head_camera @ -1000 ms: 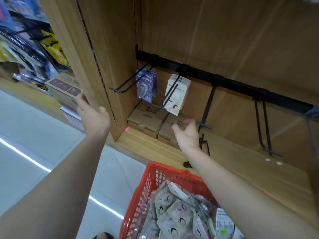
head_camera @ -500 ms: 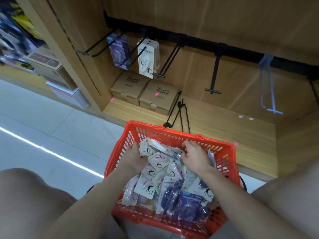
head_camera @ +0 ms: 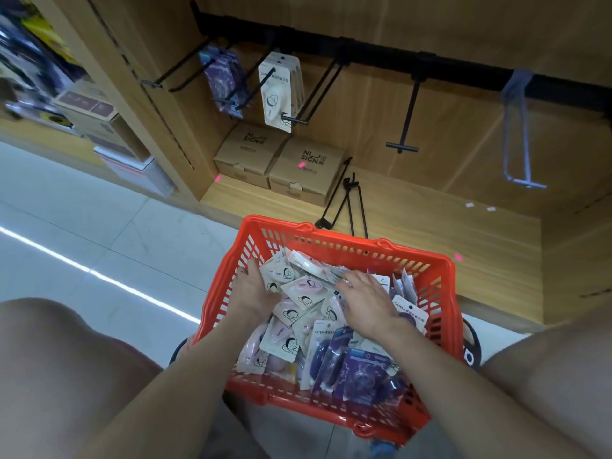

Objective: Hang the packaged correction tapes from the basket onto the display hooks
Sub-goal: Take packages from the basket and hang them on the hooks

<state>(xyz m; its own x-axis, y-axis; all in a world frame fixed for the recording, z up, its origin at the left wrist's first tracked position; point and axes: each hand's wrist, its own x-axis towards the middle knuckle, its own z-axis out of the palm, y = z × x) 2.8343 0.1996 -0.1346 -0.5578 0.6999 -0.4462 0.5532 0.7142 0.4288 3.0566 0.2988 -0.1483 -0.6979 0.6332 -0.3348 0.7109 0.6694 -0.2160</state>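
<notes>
A red basket [head_camera: 347, 250] stands between my knees, full of packaged correction tapes, white and pink ones [head_camera: 299, 301] at the left and purple ones [head_camera: 361, 367] at the front. My left hand [head_camera: 253, 291] presses into the pile at the basket's left side, its fingertips hidden among packets. My right hand [head_camera: 367, 301] lies over the middle of the pile, fingers curled on a packet. Above, a black rail [head_camera: 374, 49] carries display hooks. Purple packs [head_camera: 222, 77] and white packs [head_camera: 276, 91] hang there. The hooks further right [head_camera: 405, 127] are bare.
Two cardboard boxes [head_camera: 245, 154] [head_camera: 306, 167] sit on the wooden shelf [head_camera: 430, 233] under the hanging packs. Loose black hooks [head_camera: 347, 207] lie on the shelf just behind the basket. A pale blue hook [head_camera: 516, 137] hangs at right. Stacked boxes [head_camera: 96, 107] fill the neighbouring bay.
Both hands came down from the hooks into the basket, and my view dropped with them. Since half a second ago they have shifted only slightly among the packets.
</notes>
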